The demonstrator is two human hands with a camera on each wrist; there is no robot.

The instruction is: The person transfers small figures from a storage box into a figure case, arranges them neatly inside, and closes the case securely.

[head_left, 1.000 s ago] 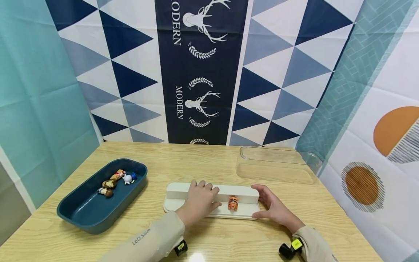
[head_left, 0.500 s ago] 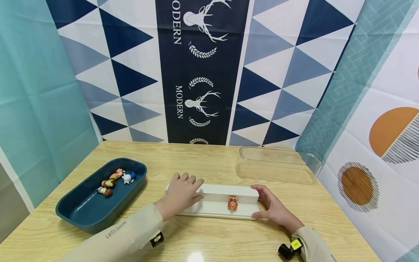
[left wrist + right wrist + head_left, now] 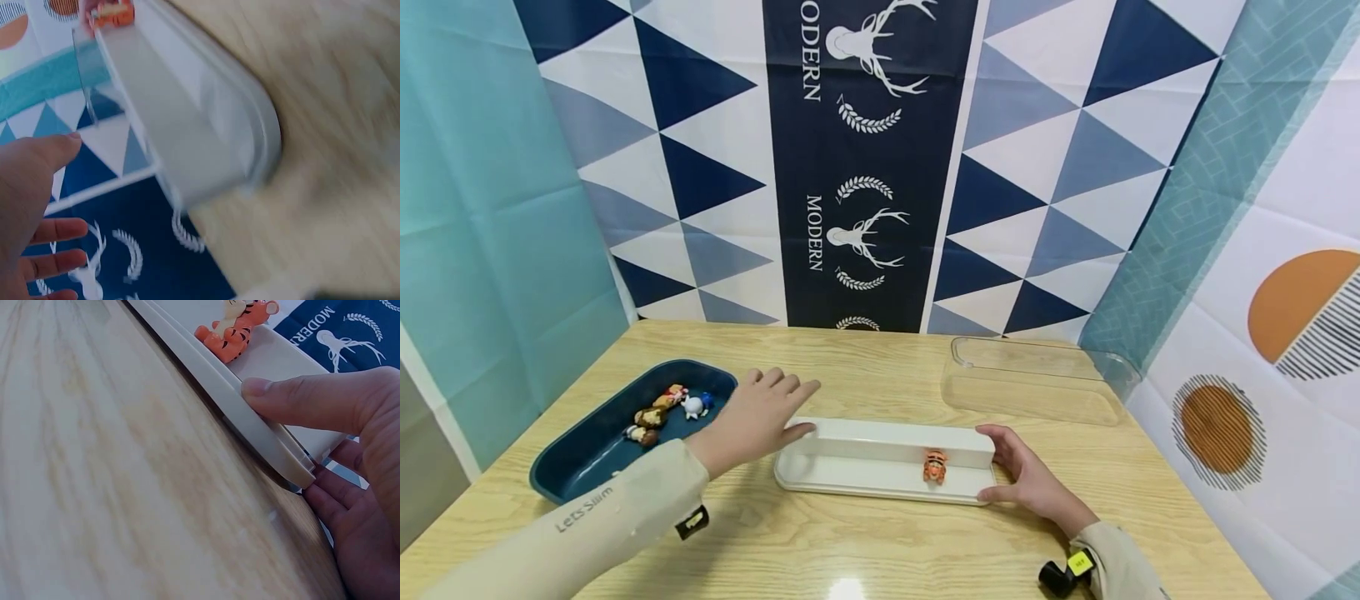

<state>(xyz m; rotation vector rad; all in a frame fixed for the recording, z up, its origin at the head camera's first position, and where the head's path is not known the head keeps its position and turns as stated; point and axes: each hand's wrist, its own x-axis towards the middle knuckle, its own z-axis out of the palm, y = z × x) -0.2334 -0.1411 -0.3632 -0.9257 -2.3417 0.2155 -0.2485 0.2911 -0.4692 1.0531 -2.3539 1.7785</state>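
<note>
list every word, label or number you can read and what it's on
"MODERN": dark panel, sideways
"ODERN": same panel, higher, cut off by the frame's top
"Lets", then a word too blurred to be sure: left sleeve
Too small or blurred to read: right wrist's yellow label, left wrist's label

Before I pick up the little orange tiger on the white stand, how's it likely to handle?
The tiger figure will probably feel stiff, since its limbs look moulded in one piece. Its smooth-looking surface may be a bit slippery. A sideways push could tip it, given its rounded body, though the raised step of the white stand might stop it going backward.
</note>
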